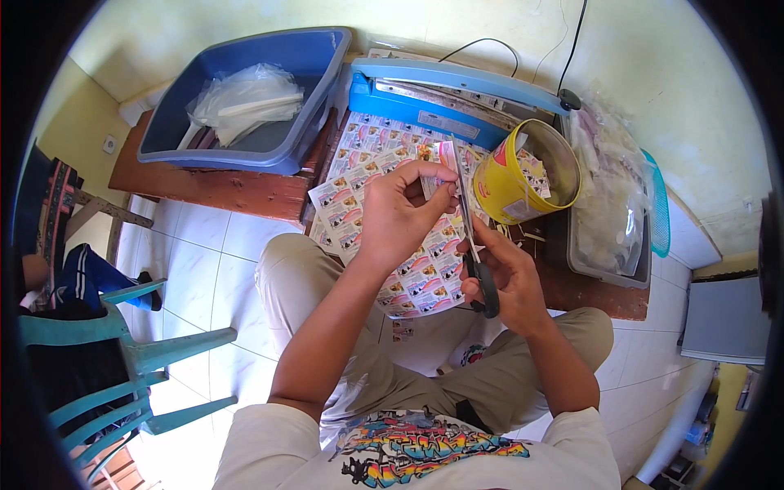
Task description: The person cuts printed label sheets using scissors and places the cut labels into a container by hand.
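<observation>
My left hand (404, 208) is closed, pinching a small strip of printed labels (446, 157) between thumb and fingers. In my right hand (506, 282) is a pair of scissors (485, 286) with black handles, fingers wrapped round them. The blades point away from me, along the right edge of the strip. Under my hands lie large sheets of printed labels (420, 282), reaching over the near edge of the wooden table. A yellow tin (502, 184) stands tilted just right of the scissor blades, with cut labels (535, 175) inside it.
A blue paper cutter (433, 122) lies behind the sheets. At the back left stands a blue tub (269, 155) with plastic bags (249, 102). A grey tray (608, 276) of plastic packets is on the right. A green chair (139, 359) and a seated person's leg (94, 273) are at the left.
</observation>
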`<state>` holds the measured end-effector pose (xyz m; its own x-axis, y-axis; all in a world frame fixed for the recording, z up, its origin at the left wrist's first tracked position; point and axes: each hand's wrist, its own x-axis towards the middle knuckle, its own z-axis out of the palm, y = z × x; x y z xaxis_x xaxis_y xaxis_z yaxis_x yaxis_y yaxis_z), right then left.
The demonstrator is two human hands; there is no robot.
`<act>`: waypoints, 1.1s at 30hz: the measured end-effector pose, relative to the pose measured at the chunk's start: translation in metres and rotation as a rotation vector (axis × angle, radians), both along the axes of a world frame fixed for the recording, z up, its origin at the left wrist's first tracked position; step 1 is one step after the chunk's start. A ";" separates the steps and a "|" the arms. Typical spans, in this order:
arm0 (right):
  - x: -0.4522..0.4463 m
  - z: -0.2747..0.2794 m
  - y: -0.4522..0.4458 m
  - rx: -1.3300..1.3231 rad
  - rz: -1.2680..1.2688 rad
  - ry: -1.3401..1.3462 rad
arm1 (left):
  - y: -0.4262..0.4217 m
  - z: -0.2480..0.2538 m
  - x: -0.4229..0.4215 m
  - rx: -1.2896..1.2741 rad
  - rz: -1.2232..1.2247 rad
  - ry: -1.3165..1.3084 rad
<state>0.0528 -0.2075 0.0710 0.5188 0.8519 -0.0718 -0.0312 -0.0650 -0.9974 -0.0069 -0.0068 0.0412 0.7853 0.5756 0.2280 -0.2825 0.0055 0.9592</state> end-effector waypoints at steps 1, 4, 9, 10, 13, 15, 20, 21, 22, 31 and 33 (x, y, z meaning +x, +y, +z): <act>0.000 0.000 0.000 -0.001 -0.001 0.000 | 0.000 0.000 0.000 -0.001 -0.001 0.000; -0.001 0.000 -0.001 -0.010 -0.006 0.030 | -0.001 0.002 0.000 0.014 0.011 -0.009; -0.001 -0.001 0.000 0.001 -0.003 -0.002 | -0.002 0.002 0.000 0.008 0.008 -0.007; -0.001 -0.001 -0.001 0.001 -0.003 -0.002 | -0.002 0.002 0.000 0.008 0.007 -0.007; -0.001 0.000 -0.001 -0.009 -0.003 0.016 | -0.002 0.004 -0.001 -0.021 -0.011 -0.017; -0.001 -0.002 -0.001 -0.004 -0.005 0.023 | -0.003 0.005 -0.002 -0.043 -0.025 -0.009; -0.002 -0.005 -0.002 0.010 -0.013 0.020 | -0.003 0.006 -0.001 -0.045 -0.026 -0.007; -0.002 -0.005 -0.002 0.011 -0.013 0.008 | -0.003 0.006 -0.001 -0.043 -0.031 -0.004; -0.002 -0.005 -0.002 0.011 -0.012 0.008 | -0.003 0.006 -0.001 -0.044 -0.030 -0.004; -0.001 -0.003 -0.002 0.007 -0.012 0.017 | -0.001 0.004 -0.001 -0.030 -0.030 0.004; -0.001 -0.001 -0.001 -0.016 -0.013 0.022 | -0.002 0.005 -0.001 -0.045 -0.037 -0.013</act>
